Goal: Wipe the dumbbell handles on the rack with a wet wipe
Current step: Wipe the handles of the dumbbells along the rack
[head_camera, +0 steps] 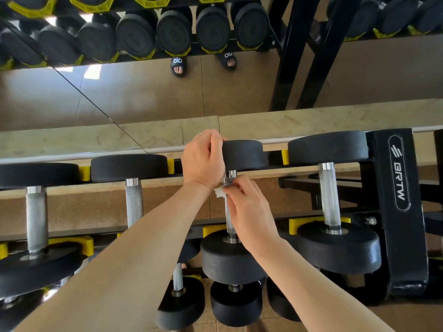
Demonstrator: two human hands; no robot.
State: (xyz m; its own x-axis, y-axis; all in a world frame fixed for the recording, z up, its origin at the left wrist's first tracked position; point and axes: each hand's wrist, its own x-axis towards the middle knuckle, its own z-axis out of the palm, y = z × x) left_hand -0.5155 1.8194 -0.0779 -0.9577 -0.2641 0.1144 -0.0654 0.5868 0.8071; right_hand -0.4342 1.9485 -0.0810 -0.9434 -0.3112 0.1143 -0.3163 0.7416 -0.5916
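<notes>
Mirror-backed rack point(399, 212) reads BRTW; left hand point(202, 159) grips dumbbell head point(243, 154), right hand point(249, 209) seemingly pinches wipe point(219, 192) on handle point(230, 226).

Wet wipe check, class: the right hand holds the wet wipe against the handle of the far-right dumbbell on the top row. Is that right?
Not quite. The head view shows the right hand holding the wet wipe against the handle of the second dumbbell from the right.

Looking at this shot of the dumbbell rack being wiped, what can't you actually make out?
Head view:
- Wet wipe: mostly hidden under the right hand and left wrist.
- Handle of the wiped dumbbell: its middle is covered by the right hand.
- Left hand: fingertips hidden behind the dumbbell's far head.
</notes>
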